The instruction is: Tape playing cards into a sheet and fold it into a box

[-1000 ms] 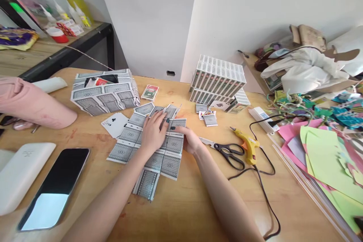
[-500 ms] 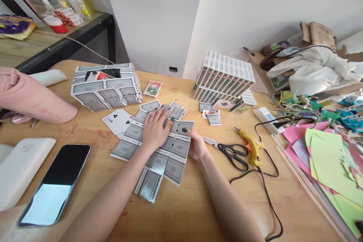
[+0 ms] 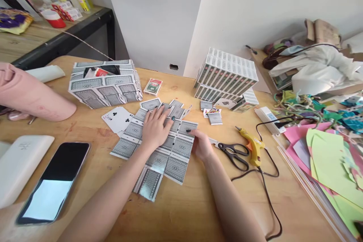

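Observation:
A sheet of playing cards (image 3: 157, 160), joined edge to edge with their grey patterned backs up, lies on the table. My left hand (image 3: 154, 129) rests flat on its upper middle, fingers spread. At the sheet's right edge my right hand (image 3: 202, 144) grips a card, thumb on top and the other fingers mostly hidden below. Loose face-up cards (image 3: 117, 120) poke out at the sheet's left. Behind stands a box covered in cards (image 3: 104, 87), with things inside, beside a small card pack (image 3: 153, 86).
Scissors (image 3: 234, 155) and a yellow glue gun (image 3: 254, 147) with its cord lie right of my right hand. Stacked card packs (image 3: 227, 72) stand at the back, with card pieces (image 3: 215, 118) before them. A phone (image 3: 53, 183) and a white case (image 3: 24, 166) lie left.
My right hand has shifted slightly right along with the sheet's right edge, which appears spread a little wider. My left hand stays pressed in place. The view has shifted slightly.

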Demonstrator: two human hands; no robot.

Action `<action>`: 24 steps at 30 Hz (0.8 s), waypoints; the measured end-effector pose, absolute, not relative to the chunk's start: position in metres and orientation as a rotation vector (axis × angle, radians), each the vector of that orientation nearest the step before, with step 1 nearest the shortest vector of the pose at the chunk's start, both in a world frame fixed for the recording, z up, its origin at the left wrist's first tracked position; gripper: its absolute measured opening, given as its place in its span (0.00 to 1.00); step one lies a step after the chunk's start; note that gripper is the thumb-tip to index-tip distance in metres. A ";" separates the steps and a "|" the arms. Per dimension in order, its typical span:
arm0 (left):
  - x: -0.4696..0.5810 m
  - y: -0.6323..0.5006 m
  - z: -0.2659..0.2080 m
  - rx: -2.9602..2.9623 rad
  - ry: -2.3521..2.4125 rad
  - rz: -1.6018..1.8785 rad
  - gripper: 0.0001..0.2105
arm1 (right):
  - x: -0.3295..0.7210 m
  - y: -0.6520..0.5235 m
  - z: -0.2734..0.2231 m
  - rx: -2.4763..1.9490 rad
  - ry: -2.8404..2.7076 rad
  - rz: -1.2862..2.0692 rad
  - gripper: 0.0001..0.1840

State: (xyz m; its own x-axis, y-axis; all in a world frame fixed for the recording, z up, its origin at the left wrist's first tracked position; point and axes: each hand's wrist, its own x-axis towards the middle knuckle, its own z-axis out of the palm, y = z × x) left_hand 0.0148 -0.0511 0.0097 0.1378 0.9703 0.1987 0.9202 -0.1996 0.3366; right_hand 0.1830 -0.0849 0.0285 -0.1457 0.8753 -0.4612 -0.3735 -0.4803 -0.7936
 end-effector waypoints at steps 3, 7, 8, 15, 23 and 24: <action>0.016 -0.051 0.008 2.292 1.926 0.566 0.23 | 0.183 -0.096 0.034 -1.232 -0.673 1.808 0.15; 0.018 -0.050 0.007 2.325 1.939 0.567 0.23 | 0.171 -0.121 0.039 -1.284 -0.850 1.894 0.24; 0.018 -0.050 0.007 2.331 1.940 0.564 0.23 | 0.167 -0.126 0.039 -1.290 -0.902 1.876 0.25; 0.017 -0.051 0.009 2.337 1.930 0.552 0.23 | 0.164 -0.137 0.033 -1.264 -0.814 1.930 0.29; 0.018 -0.052 0.011 2.314 1.930 0.553 0.22 | 0.172 -0.142 0.030 -1.301 -0.880 1.953 0.24; 0.018 -0.052 0.011 2.319 1.928 0.551 0.23 | 0.173 -0.140 0.030 -1.311 -0.901 1.932 0.23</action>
State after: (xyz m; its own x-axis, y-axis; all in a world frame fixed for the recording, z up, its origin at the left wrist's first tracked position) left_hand 0.0178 -0.0523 0.0106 0.1457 0.9637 0.2238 0.9364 -0.2073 0.2832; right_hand 0.1732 -0.1398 0.0296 -0.3079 0.8006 -0.5141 -0.1209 -0.5689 -0.8135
